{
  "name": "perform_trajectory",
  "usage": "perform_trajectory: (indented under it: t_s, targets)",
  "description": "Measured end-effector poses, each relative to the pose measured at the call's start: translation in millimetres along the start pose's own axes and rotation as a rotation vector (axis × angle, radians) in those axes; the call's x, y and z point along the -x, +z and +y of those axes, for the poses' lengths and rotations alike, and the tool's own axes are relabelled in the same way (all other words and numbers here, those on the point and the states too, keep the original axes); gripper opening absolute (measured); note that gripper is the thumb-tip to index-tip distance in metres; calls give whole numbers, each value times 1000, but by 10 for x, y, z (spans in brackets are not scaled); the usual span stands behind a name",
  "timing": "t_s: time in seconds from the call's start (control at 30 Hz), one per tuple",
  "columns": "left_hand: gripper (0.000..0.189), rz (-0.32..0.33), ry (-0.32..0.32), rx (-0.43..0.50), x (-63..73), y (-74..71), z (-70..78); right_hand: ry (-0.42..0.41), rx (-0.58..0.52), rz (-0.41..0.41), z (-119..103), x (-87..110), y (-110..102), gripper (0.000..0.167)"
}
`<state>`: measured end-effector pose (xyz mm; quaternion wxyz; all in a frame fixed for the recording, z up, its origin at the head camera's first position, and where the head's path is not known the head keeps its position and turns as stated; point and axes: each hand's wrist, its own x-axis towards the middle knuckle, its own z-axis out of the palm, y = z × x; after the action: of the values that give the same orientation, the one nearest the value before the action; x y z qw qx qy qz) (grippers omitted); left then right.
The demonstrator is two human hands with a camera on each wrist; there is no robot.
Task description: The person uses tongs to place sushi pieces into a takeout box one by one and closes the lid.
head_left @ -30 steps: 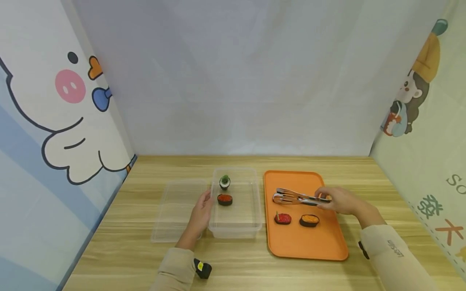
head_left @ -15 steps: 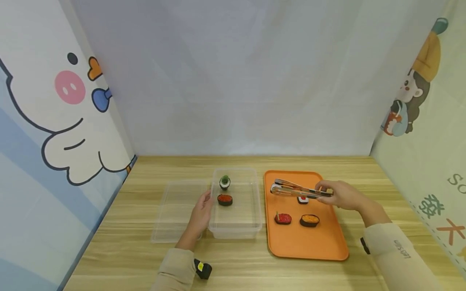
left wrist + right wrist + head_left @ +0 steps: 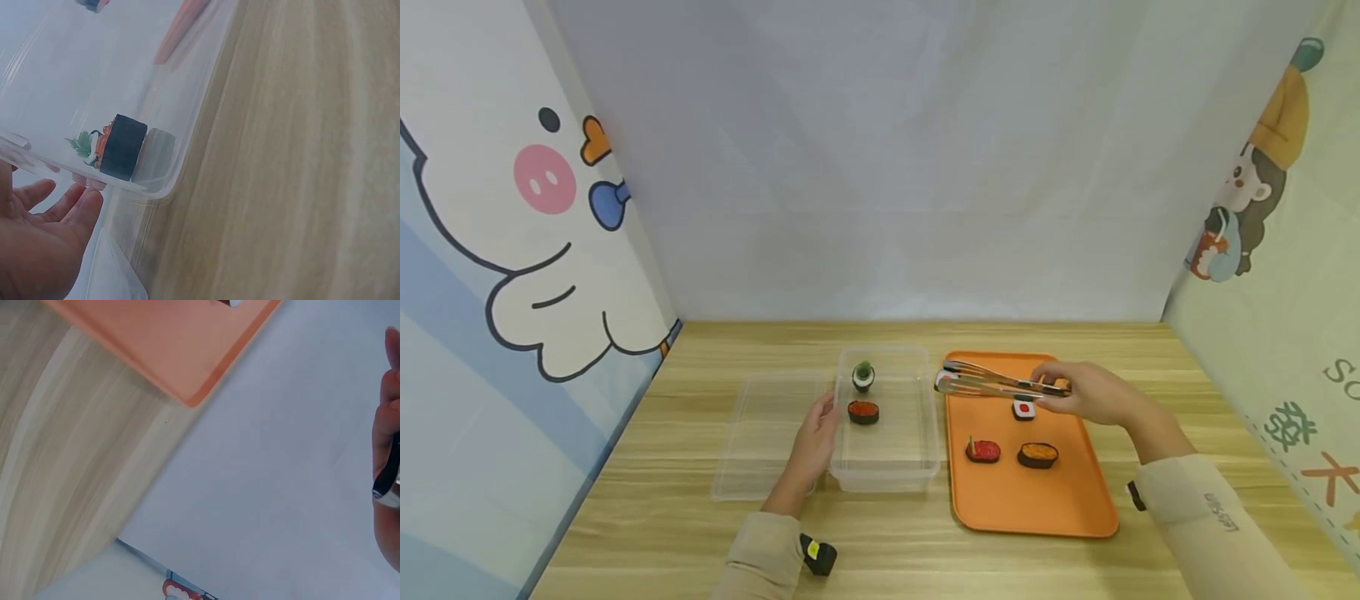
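My right hand (image 3: 1093,396) grips metal tongs (image 3: 1000,386) by the handle end. Between the tongs' tips is a white-and-black sushi roll (image 3: 943,379), raised over the left rim of the orange tray (image 3: 1030,508). Below the tongs, another sushi roll (image 3: 1023,410) with a red centre lies on the tray. My left hand (image 3: 812,439) rests its fingers against the left side of a clear plastic container (image 3: 895,477). Inside stand a roe sushi (image 3: 863,412) and a green-topped sushi (image 3: 863,377). In the left wrist view, loosely extended fingers (image 3: 85,215) touch the container's outer wall.
A red-topped sushi (image 3: 982,451) and an orange-topped sushi (image 3: 1037,454) sit on the tray's middle. Left of the container a clear lid (image 3: 760,442) lies flat on the wooden table (image 3: 647,500). A pale curtain (image 3: 880,192) closes off the back.
The tongs have lifted one sushi roll from the tray and moved it left toward the container, uncovering the roll beneath. My left hand has stayed at the container's side.
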<state>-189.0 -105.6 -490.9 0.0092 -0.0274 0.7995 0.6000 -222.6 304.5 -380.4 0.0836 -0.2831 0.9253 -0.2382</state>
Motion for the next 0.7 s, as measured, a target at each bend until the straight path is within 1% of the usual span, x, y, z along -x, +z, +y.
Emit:
perform_trajectory:
  t_s: [0.33,0.5,0.7]
  targets:
    - [44,-3,10,5,9,-19,5,-34,-21,-42,-312,-232,90,22]
    - [45,-1,14,3,5,-22,6,-91,-26,-55,-456,-363,190,22]
    - [45,0,22,8,12,-25,2,-154,5,-81,-578,-503,359,22]
